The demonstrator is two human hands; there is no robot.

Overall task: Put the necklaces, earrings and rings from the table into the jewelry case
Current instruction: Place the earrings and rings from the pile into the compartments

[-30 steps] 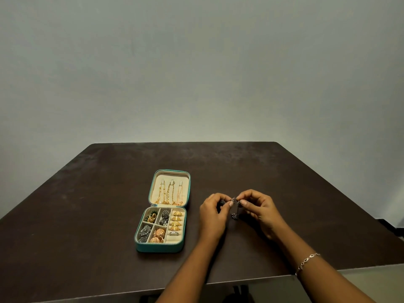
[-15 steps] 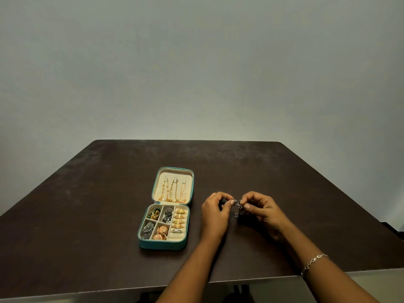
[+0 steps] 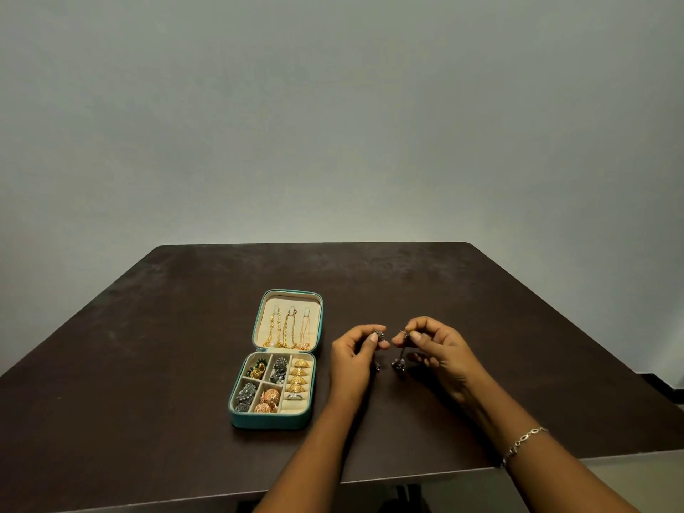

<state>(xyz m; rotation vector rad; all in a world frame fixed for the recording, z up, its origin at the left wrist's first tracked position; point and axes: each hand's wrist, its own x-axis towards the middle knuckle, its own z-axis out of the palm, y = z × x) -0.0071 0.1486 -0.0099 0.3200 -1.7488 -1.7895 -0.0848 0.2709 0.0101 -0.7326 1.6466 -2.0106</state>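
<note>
The teal jewelry case [image 3: 269,420] lies open on the dark table [image 3: 148,346]. Gold necklaces [image 3: 287,329] hang in its lid; earrings and gold rings [image 3: 299,375] fill its compartments. To the right of the case, my left hand [image 3: 351,359] pinches a dark silver earring [image 3: 380,335] at its top. My right hand [image 3: 436,349] pinches a second dark earring [image 3: 399,361] by its hook, and that one dangles just above the table. A small gap separates the two hands.
The table's front edge [image 3: 407,473] runs just below my forearms. A silver bracelet [image 3: 523,440] is on my right wrist. A plain grey wall [image 3: 333,124] stands behind the table.
My hands were together on the dark earrings; now they have drawn apart, each holding one earring. The view has shifted slightly.
</note>
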